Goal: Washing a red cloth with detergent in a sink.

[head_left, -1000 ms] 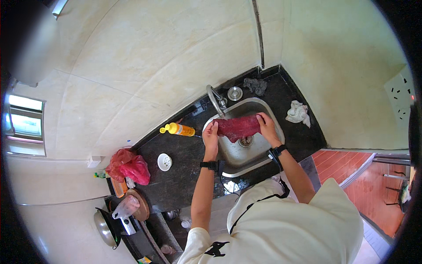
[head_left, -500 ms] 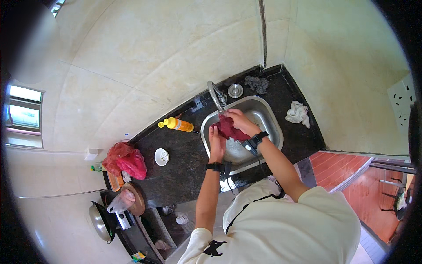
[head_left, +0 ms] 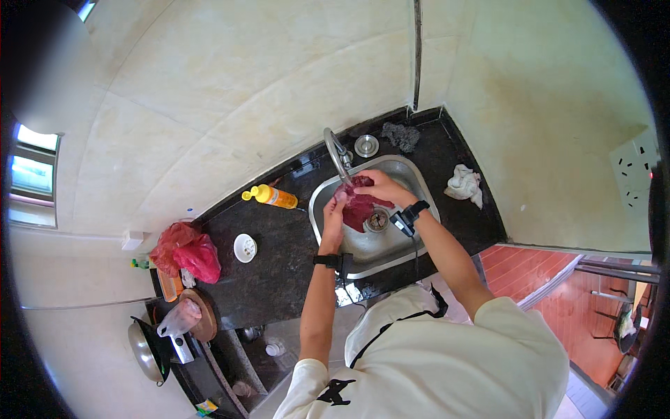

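Head: right grip (head_left: 384, 188) leftward over sink (head_left: 377, 257)

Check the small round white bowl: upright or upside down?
Upright: the white bowl shows its hollow inside, ringed by the rim.

You are in a kitchen, as the steel sink (head_left: 382, 253), curved faucet (head_left: 334, 155), dark countertop (head_left: 269, 286) and wok (head_left: 146, 353) show you

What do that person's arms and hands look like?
The left hand and right hand wear no gloves. Each wrist has a black strap with a small boxy device and a thin dark cable. The short sleeves are cream, with a black mark near the left one.
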Action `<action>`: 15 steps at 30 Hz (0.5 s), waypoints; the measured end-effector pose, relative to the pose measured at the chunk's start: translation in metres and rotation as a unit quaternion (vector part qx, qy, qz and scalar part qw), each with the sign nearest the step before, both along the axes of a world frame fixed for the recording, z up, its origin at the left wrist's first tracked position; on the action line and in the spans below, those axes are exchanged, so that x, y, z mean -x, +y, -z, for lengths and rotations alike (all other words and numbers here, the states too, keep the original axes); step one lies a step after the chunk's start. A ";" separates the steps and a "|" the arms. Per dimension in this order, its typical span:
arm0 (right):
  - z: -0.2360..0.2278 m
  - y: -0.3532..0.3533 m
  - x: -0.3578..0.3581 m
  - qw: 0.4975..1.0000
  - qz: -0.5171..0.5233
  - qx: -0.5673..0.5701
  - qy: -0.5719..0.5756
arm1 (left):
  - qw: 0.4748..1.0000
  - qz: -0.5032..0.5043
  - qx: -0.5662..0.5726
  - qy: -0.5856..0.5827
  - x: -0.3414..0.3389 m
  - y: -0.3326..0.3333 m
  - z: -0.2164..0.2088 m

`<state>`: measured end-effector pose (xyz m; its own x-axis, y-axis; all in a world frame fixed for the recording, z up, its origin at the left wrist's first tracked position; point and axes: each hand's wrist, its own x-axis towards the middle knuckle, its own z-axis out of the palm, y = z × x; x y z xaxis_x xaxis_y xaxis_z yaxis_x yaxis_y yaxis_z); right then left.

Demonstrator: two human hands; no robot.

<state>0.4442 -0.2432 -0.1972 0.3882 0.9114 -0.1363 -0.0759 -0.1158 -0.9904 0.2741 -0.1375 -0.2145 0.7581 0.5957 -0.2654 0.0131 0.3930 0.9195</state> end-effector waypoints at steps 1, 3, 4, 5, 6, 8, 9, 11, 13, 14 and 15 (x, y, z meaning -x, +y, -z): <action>0.005 0.000 0.000 0.994 -0.008 -0.018 -0.112 | 1.000 0.001 0.000 -0.001 0.000 0.001 -0.003; 0.016 0.002 -0.001 0.993 -0.003 -0.012 -0.118 | 0.999 0.014 0.026 -0.014 0.000 0.004 -0.007; 0.019 0.003 -0.001 0.992 0.008 -0.016 -0.126 | 0.998 0.031 0.032 -0.033 0.002 0.005 -0.009; 0.022 0.004 -0.001 0.991 0.019 -0.020 -0.134 | 0.999 0.030 0.031 -0.032 0.001 0.004 -0.009; 0.026 0.004 0.000 0.991 0.019 -0.020 -0.133 | 0.999 -0.014 0.033 -0.038 -0.003 0.000 -0.007; 0.033 0.005 0.004 0.991 0.055 -0.038 -0.117 | 0.997 -0.061 0.032 -0.045 -0.004 0.004 -0.001; 0.037 0.005 0.012 0.991 0.053 -0.039 -0.117 | 0.991 -0.068 0.074 -0.088 -0.005 0.007 0.003; 0.055 0.000 0.030 0.990 0.141 -0.029 -0.012 | 0.982 -0.070 0.119 -0.130 -0.009 0.006 0.008; 0.067 -0.001 0.036 0.990 0.128 0.025 0.052 | 0.957 -0.107 0.208 -0.172 -0.013 0.002 0.011; 0.065 0.002 0.046 0.944 0.136 0.044 0.297 | 0.957 -0.113 0.206 -0.170 -0.012 0.003 0.013; 0.064 0.006 0.053 0.840 0.134 0.063 0.523 | 0.953 -0.105 0.223 -0.174 -0.011 0.005 0.015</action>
<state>0.3912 -0.2372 -0.2613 0.1847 0.7634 -0.6189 -0.9359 -0.0556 -0.3478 0.2849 -0.1324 -0.2296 0.7222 0.6315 -0.2822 -0.3844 0.7057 0.5952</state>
